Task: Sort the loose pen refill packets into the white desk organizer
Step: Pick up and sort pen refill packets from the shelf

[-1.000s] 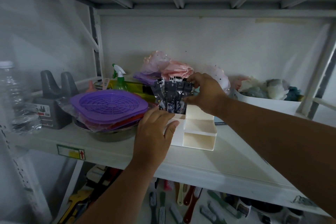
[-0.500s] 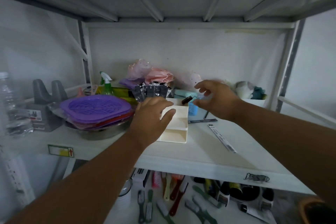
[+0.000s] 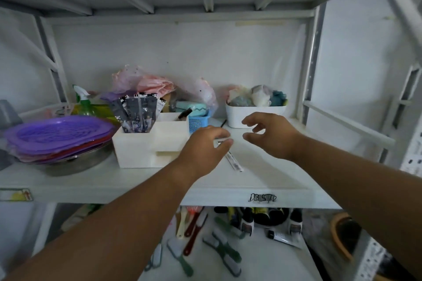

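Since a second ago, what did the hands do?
The right hand let go of the dark refill packets and swung right, empty. The left hand left the white desk organizer and reached the loose packet on the shelf. Packets stay upright in the organizer.

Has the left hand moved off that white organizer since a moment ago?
Yes. The left hand went rightward off the white organizer, toward the loose packet on the shelf.

View: single head camera, wide-angle
Facing: forward, slightly down at a white shelf [image 3: 137, 180]
Nearness: close, both forearms fill the foreground
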